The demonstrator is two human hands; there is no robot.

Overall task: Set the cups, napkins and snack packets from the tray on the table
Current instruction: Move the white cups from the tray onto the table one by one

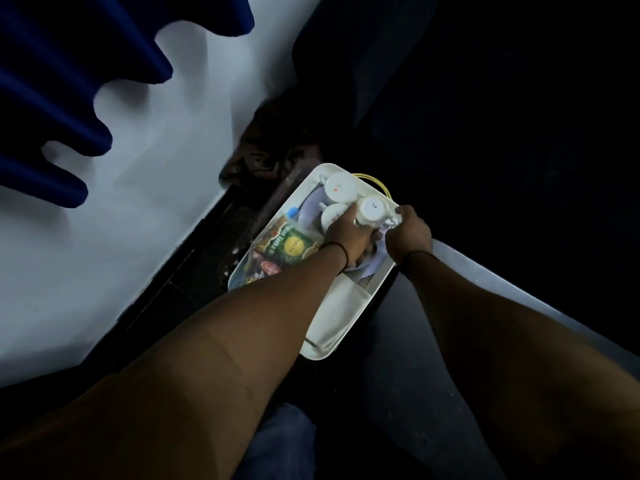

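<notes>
A white tray (320, 353) lies low in front of me in dim light. Three white cups stand upside down at its far end: one at the back (337, 188), one beside it (331, 213), and the nearest (373, 208) on the right. My left hand (346, 237) wraps the body of that nearest cup. My right hand (410, 235) pinches at its handle by the tray's right rim. A green snack packet (289, 245) lies on other packets at the tray's left side. A folded white napkin (341, 313) fills the near end.
A small bottle with a blue cap (293, 213) lies by the packets. A yellow cord (372, 180) loops behind the tray. A pale wall (138, 202) and blue curtain (52, 98) are to the left. Dark seating surrounds the tray, and a pale ledge (502, 282) runs on the right.
</notes>
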